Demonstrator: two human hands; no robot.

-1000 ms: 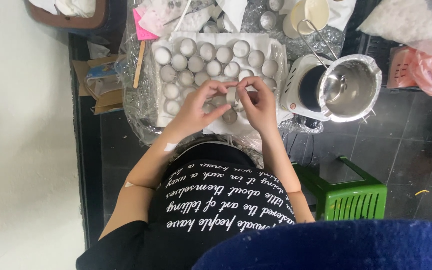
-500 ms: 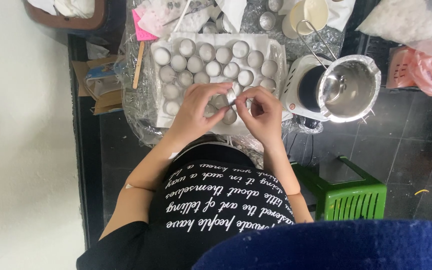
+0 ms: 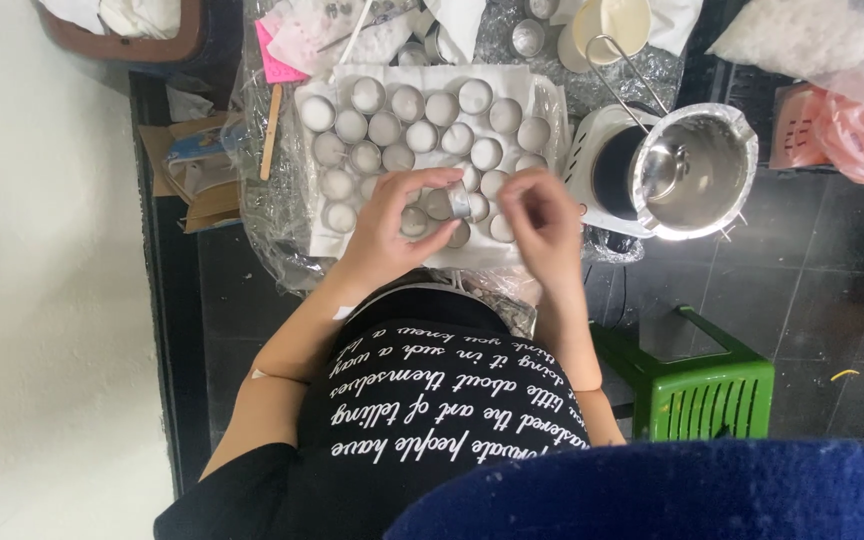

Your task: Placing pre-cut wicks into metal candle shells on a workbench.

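Observation:
My left hand (image 3: 389, 228) holds a small round metal candle cup (image 3: 459, 200) on its side between thumb and fingers, just above the near rows of cups. My right hand (image 3: 548, 224) hovers a short way to the right of that cup, apart from it, with its fingers curled; whether they pinch anything small is hidden. Beneath both hands a white cloth (image 3: 522, 78) carries several metal cups filled with white wax (image 3: 407, 103), set in rows.
A metal pouring pot (image 3: 702, 170) sits on a white hot plate (image 3: 592, 130) to the right of the cloth. A wooden stick (image 3: 271, 130) lies at the left, a cream mug (image 3: 617, 22) at the back. A green stool (image 3: 702, 390) stands on dark floor tiles at the right.
My right hand has let go of the cup and drawn back to the right. The left hand keeps the cup and has lowered it slightly toward the cloth.

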